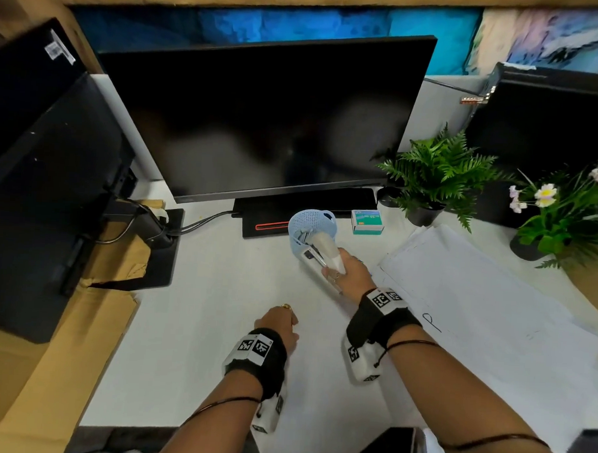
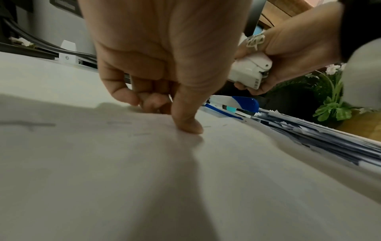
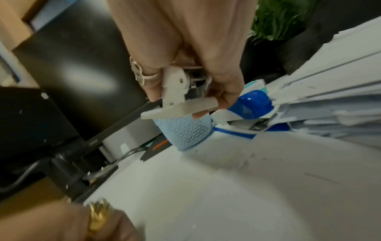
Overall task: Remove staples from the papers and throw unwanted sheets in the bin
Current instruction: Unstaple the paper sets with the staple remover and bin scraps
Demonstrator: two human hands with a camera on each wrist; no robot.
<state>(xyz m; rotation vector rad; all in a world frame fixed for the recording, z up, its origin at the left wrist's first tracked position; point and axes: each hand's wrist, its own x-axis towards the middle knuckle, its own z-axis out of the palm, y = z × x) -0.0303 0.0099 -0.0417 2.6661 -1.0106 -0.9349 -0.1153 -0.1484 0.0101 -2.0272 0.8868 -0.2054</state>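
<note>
My right hand [image 1: 338,272] grips a white stapler-like tool [image 1: 323,258] by its rear end, its nose tilted down into a light blue mesh cup [image 1: 308,223]. The right wrist view shows the tool [image 3: 175,91] just above the cup [image 3: 185,133]. My left hand [image 1: 279,323] rests on the white sheet with fingers curled, and the thumb tip [image 2: 189,127] presses down. It holds nothing that I can see. Loose staples [image 2: 142,134] lie near the thumb. A stack of papers [image 1: 476,302] lies to the right.
A blue and white stapler [image 2: 237,102] lies beside the cup, with a small staple box [image 1: 367,222] behind it. A dark monitor [image 1: 261,122] stands at the back. A potted fern [image 1: 437,174] and flowers [image 1: 565,210] are at right, cables and cardboard at left.
</note>
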